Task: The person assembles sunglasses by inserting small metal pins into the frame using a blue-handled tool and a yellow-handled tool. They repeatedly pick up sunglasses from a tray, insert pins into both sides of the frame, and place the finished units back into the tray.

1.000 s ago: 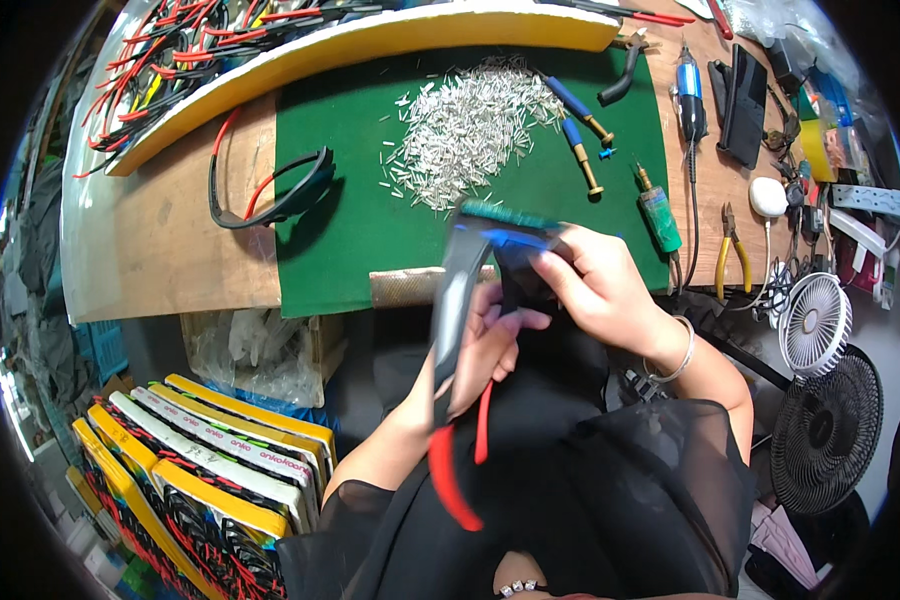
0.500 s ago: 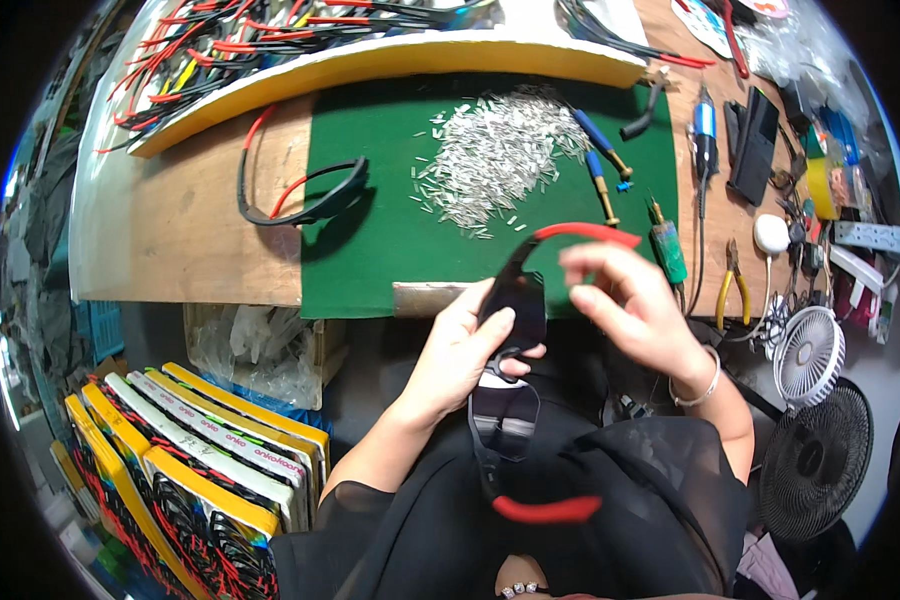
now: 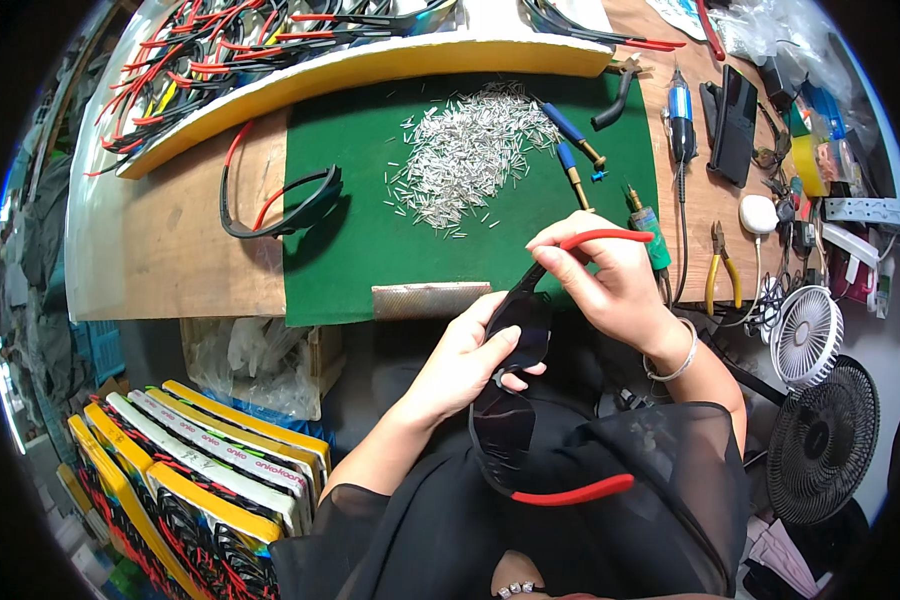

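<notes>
My left hand (image 3: 465, 362) grips the dark lens of a pair of black sunglasses (image 3: 510, 400) with red temple arms, held over my lap. My right hand (image 3: 610, 285) pinches the upper red temple arm (image 3: 610, 237) near its hinge. The other red arm (image 3: 575, 492) hangs lower, over my black clothing. On the green mat (image 3: 370, 250) ahead lies a heap of small silver pins (image 3: 465, 155). A second pair of black and red sunglasses (image 3: 275, 200) rests at the mat's left edge.
Screwdrivers (image 3: 570, 155), a rotary tool (image 3: 678, 120), pliers (image 3: 720, 270) and a phone (image 3: 735, 120) lie on the wooden bench at right. A yellow-edged tray (image 3: 370, 65) holds several glasses frames. Small fans (image 3: 805, 335) stand at right, boxes (image 3: 200, 470) at lower left.
The sunglasses have been turned in my hands: the red arm swung from hanging below to up under my right fingers, and the frame opened out.
</notes>
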Tool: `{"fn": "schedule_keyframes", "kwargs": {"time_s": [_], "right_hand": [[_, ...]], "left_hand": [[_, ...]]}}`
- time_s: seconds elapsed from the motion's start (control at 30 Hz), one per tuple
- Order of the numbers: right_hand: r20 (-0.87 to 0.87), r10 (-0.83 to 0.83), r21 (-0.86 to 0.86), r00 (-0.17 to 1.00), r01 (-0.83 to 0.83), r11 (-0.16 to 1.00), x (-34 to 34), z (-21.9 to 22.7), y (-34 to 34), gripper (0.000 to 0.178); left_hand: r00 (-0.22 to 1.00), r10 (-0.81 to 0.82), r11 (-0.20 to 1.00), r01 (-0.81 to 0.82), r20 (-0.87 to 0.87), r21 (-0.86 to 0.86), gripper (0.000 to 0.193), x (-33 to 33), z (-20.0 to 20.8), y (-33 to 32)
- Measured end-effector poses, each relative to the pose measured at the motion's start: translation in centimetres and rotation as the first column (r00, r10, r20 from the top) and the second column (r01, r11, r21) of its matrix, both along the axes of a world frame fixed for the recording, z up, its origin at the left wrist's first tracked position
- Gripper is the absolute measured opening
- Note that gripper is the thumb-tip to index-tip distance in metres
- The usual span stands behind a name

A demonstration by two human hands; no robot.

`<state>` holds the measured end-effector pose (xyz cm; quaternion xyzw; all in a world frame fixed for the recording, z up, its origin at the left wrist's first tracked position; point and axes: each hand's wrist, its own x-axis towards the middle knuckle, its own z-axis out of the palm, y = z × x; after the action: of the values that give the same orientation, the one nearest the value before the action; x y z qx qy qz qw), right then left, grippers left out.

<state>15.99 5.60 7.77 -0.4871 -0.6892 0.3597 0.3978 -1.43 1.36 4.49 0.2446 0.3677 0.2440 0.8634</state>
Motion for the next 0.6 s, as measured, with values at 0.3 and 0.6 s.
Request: {"fn": "schedule_keyframes", "kwargs": {"time_s": [0.3, 0.6], "right_hand": [[0.117, 0.035, -0.175, 0.992, -0.014, 0.985, -1.2, -0.3, 0.0, 0.013], [0.681, -0.235, 0.247, 0.694, 0.084, 0.965, 2.9, -2.5, 5.2, 0.019]], "left_hand": [[0.921, 0.117, 0.935, 0.024, 0.371, -0.354, 0.039, 0.9, -1.6, -0.7], [0.993, 0.045, 0.866, 0.016, 0.11, -0.499, 0.032, -0.1, -2.3, -0.2]]}}
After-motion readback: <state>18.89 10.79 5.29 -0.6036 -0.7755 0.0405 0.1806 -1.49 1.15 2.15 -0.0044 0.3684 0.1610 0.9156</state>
